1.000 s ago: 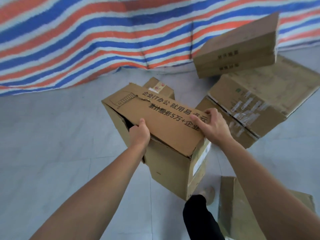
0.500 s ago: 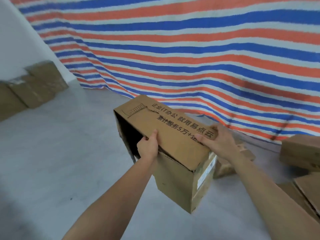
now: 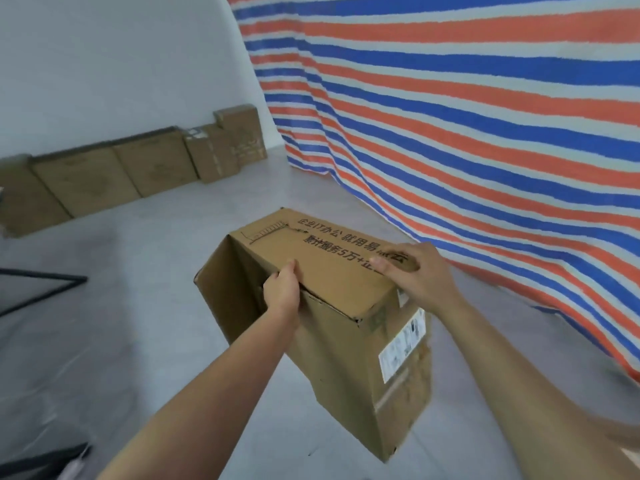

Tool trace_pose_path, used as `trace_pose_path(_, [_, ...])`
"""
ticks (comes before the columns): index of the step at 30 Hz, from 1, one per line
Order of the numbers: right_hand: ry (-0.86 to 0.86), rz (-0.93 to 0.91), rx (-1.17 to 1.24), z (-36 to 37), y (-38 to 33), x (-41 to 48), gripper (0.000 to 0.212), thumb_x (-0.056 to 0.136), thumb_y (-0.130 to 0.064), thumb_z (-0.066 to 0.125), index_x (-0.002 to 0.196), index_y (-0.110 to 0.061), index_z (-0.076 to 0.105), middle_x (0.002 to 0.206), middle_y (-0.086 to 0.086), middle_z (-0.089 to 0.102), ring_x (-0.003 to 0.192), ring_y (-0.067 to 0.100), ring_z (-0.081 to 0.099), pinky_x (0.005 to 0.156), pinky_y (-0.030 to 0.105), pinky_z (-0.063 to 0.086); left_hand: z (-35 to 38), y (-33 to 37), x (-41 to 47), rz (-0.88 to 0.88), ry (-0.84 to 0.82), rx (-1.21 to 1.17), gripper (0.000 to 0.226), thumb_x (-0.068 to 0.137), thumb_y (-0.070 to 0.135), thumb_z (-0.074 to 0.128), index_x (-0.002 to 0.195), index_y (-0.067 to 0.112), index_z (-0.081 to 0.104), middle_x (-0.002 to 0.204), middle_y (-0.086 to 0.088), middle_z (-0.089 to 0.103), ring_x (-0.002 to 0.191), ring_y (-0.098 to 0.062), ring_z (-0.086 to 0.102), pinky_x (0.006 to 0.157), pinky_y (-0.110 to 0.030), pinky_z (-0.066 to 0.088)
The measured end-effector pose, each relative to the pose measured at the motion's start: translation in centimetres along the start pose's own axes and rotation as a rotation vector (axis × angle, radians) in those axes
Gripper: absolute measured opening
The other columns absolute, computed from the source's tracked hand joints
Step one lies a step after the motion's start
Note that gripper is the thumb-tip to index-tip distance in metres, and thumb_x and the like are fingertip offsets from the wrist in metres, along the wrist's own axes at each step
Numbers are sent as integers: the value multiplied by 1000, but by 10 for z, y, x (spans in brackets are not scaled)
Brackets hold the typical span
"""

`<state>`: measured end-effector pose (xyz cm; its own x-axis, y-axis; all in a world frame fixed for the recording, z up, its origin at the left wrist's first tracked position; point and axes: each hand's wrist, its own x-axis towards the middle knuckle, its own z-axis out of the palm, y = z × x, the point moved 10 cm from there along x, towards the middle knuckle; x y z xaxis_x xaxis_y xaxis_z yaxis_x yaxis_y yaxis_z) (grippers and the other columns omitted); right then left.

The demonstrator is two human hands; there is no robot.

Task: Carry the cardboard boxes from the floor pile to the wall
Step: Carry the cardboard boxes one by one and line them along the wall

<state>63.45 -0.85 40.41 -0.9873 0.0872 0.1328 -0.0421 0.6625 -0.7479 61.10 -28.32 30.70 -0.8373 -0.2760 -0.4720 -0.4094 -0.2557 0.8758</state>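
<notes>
A brown printed cardboard box (image 3: 332, 306) hangs tilted above the floor, well apart from the boxes (image 3: 138, 168) lined against the wall.

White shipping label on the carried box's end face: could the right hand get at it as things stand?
Probably yes. The label faces out, uncovered, on the box just below the right hand. But that hand would leave the top flap, leaving only the left hand holding.

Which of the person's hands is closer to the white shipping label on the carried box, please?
Right. The right hand rests on the box's top just above the white label; the left hand grips the top's near edge, farther over.
</notes>
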Motion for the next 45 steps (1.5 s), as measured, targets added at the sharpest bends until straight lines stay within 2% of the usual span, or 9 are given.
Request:
trace_pose_path(5, [-93,-135,59,72,-93,144,61,62,-97,54,96,-51,75,105,-9,69,101,8,62,90,38,53,-56,79,89,49,45,-103,77,70,73,57,129,24,60,119,4,68,111,-24,61,104,-46,44])
trace_pose_path(9, [-337,-335,45,170,-200,214,79,50,-101,51,103,-47,73,114,-12,52,103,-1,50,80,15,37,-143,112,163,43,253,-208,91,61,82,58,130,23,58,116,1,69,105,-26,65,98,-49,49])
trace_pose_path(18, [-689,-574,-102,394,-371,333,98,41,-70,88,131,-45,58,127,-14,36,121,7,40,104,28,36,-283,229,313,157,325,-553,69,98,65,20,118,21,68,109,-6,75,103,-27,70,93,-41,53])
trace_pose_path(25, [-495,-469,80,467,-417,464,82,39,-68,88,114,-48,64,121,-20,42,114,1,42,83,5,29,-363,284,534,-26,447,-544,116,47,104,29,131,28,55,127,-2,64,106,-34,65,83,-53,55])
trace_pose_path(30, [-359,-361,166,527,-421,566,76,40,-70,87,108,-45,65,122,-15,46,116,6,46,88,15,36,-321,382,603,22,164,-380,80,82,80,30,122,22,68,114,-8,73,102,-33,70,90,-50,55])
trace_pose_path(33, [-274,-284,243,563,-424,638,64,46,-63,91,102,-44,66,122,-14,49,116,8,49,98,29,45,-304,431,650,100,54,-243,65,101,60,20,110,23,73,101,-3,77,86,-17,74,62,-27,57])
trace_pose_path(36, [-252,-252,293,607,-439,713,56,51,-54,94,99,-42,67,121,-14,50,114,6,50,95,26,44,-302,470,704,101,79,-160,61,103,56,19,95,24,70,72,6,76,59,-5,70,45,-18,50])
trace_pose_path(41, [-305,-279,316,686,-502,820,48,60,-47,93,100,-39,68,120,-13,50,112,6,51,85,12,39,-350,529,811,59,165,-244,62,96,67,29,101,27,76,105,-5,75,103,-23,68,100,-46,49])
trace_pose_path(45, [-336,-300,303,751,-551,893,61,66,-47,91,118,-42,61,124,-11,49,113,7,50,102,29,43,-390,576,895,70,183,-269,61,94,63,31,106,25,77,106,-6,76,107,-26,68,106,-49,45])
